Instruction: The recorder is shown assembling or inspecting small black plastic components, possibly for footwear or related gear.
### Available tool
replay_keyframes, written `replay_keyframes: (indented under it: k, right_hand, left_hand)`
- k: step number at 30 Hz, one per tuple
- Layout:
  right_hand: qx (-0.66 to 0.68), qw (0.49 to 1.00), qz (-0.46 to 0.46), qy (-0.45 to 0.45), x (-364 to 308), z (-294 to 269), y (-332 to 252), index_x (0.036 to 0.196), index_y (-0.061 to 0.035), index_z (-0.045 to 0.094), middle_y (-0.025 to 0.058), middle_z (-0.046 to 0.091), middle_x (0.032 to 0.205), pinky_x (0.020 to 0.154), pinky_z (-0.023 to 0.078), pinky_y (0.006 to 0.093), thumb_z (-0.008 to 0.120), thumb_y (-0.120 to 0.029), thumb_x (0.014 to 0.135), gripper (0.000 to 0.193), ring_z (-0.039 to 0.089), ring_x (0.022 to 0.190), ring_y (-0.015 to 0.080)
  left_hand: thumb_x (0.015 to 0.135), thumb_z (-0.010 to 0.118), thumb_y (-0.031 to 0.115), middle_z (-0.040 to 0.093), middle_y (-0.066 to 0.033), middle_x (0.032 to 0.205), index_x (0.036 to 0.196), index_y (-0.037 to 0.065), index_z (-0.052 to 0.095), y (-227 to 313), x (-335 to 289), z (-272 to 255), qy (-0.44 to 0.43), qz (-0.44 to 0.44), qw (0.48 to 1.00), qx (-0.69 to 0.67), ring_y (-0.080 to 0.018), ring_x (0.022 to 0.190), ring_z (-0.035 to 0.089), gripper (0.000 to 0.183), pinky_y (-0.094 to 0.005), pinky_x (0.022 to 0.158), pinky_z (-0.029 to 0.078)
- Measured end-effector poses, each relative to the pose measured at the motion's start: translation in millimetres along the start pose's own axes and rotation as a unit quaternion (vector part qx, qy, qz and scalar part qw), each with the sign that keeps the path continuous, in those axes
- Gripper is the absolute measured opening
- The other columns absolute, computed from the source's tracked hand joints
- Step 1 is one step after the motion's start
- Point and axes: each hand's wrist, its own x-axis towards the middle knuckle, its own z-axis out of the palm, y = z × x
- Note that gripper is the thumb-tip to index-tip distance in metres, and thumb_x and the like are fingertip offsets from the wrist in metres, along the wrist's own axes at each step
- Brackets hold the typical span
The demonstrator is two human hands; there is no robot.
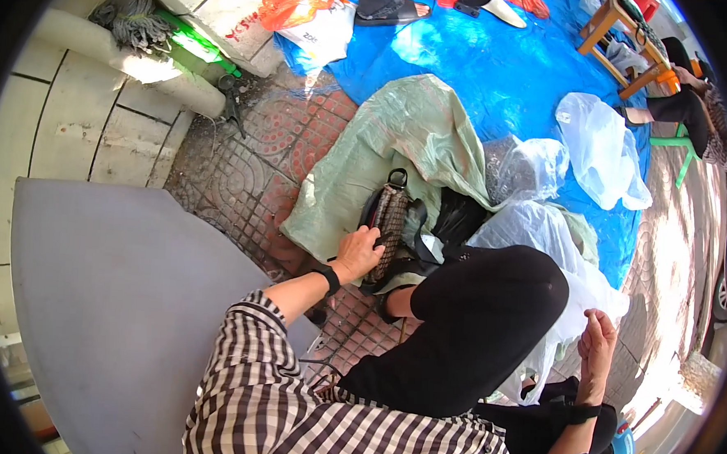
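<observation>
A small brown patterned handbag with dark trim stands near my foot, a dark loop at its upper end. My left hand grips its near side, fingers curled over the edge. Out to the right, beyond my bent knee, my right hand is raised with thumb and fingers pinched together; anything between them is too small to make out. Behind the handbag spreads a crumpled pale green woven sack. A black plastic bag lies just right of the handbag.
Clear plastic bags lie over a blue tarp. A grey panel fills the left side. Beside the wall lies a grey mop head. Other people sit at the far edge and far right, near a wooden stool.
</observation>
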Motion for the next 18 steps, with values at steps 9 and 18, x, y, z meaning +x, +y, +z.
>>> replay_keyframes:
  k: [9, 18]
  right_hand:
    - [0.012, 1.000, -0.005, 0.029, -14.7, -13.2, -0.4, 0.095, -0.0066, 0.060, -0.0114, 0.033, 0.050, 0.036, 0.016, 0.0163, 0.054, -0.019, 0.092, 0.014, 0.024, 0.039, -0.0017]
    - [0.006, 1.000, -0.006, -0.006, -15.5, 0.0, -3.2, 0.096, -0.0057, 0.061, -0.0114, 0.033, 0.051, 0.037, 0.016, 0.0164, 0.054, -0.018, 0.092, 0.014, 0.023, 0.041, -0.0014]
  left_hand:
    - [0.077, 0.058, 0.011, 0.057, -0.0205, 0.083, 0.095, 0.004, 0.047, 22.7, 9.6, 34.9, 0.033, -0.059, 0.976, -0.209, -0.0417, 0.079, 0.055, 0.022, -0.0480, 0.069, 0.043]
    - [0.068, 0.067, 0.031, 0.054, -0.0243, 0.100, 0.110, 0.000, 0.042, -5.1, -18.1, 40.2, 0.008, -0.338, 0.939, -0.061, -0.0410, 0.091, 0.055, 0.058, -0.0482, 0.079, 0.044]
